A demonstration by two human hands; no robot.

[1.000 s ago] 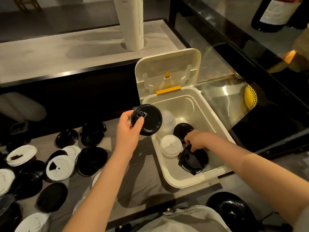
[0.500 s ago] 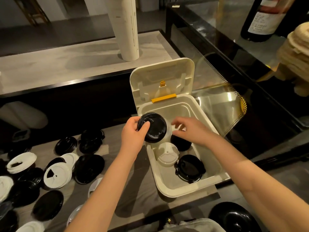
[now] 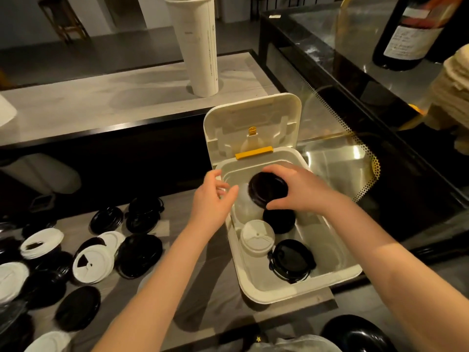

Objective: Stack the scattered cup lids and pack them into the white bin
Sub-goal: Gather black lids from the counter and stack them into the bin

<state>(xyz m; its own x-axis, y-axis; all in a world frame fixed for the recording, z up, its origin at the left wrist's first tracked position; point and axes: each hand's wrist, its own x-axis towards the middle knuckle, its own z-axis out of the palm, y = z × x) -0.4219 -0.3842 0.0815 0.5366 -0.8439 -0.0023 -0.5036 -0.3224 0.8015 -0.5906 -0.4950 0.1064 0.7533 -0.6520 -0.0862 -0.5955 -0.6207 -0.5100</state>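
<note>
The right hand (image 3: 302, 191) holds a black lid (image 3: 267, 190) from above. Its fingers (image 3: 278, 171) and thumb curl round the rim, and the lid hangs over the far end of the white bin (image 3: 299, 290). The bin sits open at the right end of the surface (image 3: 208, 288), close to the near edge.

The left hand (image 3: 210, 201) hovers at the bin's left wall with its fingers loosely bent and nothing in them. Whether it touches the rim cannot be told.

Inside the bin a black stack (image 3: 279, 222) stands just below the held lid. A white stack (image 3: 257, 238) stands beside it, and another black lid (image 3: 291, 260) lies toward the bin's near right corner. Something clear (image 3: 243, 201) stands at the far left.

The step in hand looks like seating this lid on its own kind. To do it well:
- Keep the lid level.
- Centre it over the black stack rather than over the clear or white one.
- Lower it until the rims nest before letting go. Dropped tilted, it would likely slide off and waste room.

The idle left hand could steady the bin, or reach for the many loose lids (image 3: 91, 262) spread toward the surface's left edge.
</note>
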